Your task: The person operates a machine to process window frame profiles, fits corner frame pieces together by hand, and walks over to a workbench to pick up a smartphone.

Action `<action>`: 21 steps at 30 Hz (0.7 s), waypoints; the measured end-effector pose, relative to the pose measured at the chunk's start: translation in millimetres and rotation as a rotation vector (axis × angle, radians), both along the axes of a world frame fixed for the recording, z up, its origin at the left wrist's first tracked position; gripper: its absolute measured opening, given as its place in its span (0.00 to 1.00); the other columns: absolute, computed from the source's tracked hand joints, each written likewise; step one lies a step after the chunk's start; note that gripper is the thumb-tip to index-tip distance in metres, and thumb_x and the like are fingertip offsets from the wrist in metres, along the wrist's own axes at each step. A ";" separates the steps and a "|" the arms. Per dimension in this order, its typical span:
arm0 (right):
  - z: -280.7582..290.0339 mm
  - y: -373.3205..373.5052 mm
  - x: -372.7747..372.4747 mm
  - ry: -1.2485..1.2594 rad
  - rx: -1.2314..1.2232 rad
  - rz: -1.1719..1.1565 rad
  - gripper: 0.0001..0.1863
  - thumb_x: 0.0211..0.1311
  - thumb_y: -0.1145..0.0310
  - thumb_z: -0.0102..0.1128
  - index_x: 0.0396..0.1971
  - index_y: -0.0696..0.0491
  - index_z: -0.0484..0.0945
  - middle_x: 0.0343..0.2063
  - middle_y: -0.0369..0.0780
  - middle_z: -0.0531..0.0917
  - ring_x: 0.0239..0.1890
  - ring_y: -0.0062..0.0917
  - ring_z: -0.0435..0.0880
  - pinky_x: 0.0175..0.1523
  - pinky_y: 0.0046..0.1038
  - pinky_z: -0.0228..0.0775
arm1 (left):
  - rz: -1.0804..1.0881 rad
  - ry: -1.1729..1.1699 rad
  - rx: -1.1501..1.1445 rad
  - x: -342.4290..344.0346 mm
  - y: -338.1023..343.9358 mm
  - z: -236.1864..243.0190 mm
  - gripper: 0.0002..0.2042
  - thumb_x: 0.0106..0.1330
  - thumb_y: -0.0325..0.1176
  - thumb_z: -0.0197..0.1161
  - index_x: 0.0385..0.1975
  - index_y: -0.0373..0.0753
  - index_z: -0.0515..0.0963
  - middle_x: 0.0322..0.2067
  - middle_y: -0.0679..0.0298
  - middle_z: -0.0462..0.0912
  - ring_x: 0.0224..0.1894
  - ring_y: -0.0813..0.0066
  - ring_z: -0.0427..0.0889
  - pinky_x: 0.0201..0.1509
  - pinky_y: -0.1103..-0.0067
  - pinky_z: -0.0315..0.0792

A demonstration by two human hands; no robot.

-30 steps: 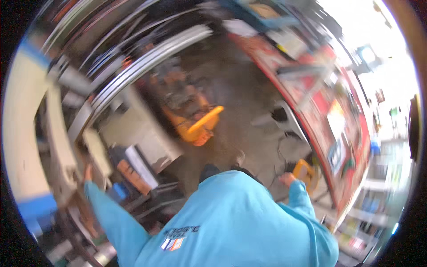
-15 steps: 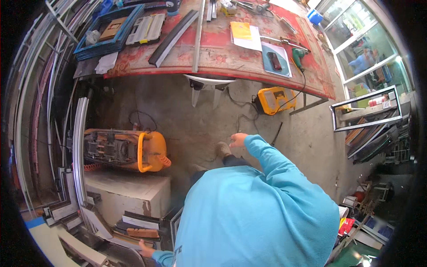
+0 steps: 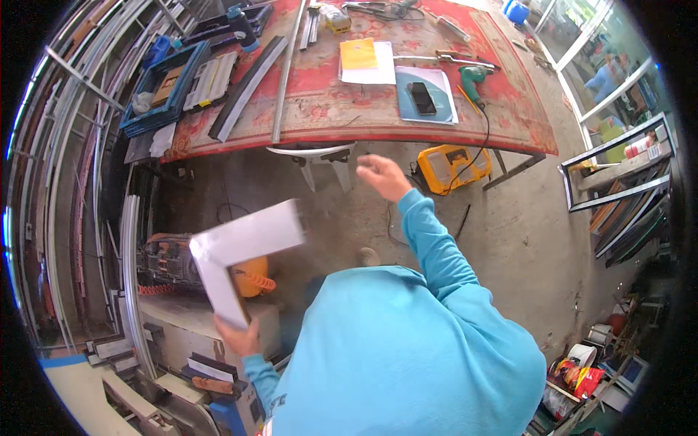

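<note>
My left hand grips one leg of a white L-shaped frame corner, raised over the floor at the left. The corner's other leg points to the right, its outline a little blurred. My right hand reaches forward with nothing in it, fingers apart, just short of the table's near edge. Close ahead of it, a white stool stands partly under the table. Behind the frame corner an orange air compressor is partly hidden.
The worktable with a red patterned cover carries a phone, a green drill, papers, metal profiles and a blue crate. A yellow tool case lies on the floor below. Long profiles fill the left rack; frames lean at right.
My left hand has come up from the pile of profile offcuts with the white frame corner in it. My right hand has moved forward toward the table, and I stand nearer to it.
</note>
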State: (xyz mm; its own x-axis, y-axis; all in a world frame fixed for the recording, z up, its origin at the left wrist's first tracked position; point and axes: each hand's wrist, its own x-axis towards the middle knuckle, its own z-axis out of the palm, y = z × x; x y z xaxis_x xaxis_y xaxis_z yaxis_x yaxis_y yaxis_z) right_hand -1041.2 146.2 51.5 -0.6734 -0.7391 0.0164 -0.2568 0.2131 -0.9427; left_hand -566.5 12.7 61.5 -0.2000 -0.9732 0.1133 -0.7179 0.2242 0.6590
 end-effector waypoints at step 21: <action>47.3 143.8 32.1 -0.171 0.406 -0.396 0.38 0.39 0.40 0.64 0.41 0.60 0.74 0.37 0.48 0.79 0.40 0.33 0.79 0.45 0.29 0.69 | -1.319 -0.243 -0.350 -282.8 31.0 55.7 0.46 0.27 0.38 0.68 0.56 0.36 0.59 0.41 0.56 0.67 0.44 0.61 0.69 0.44 0.70 0.61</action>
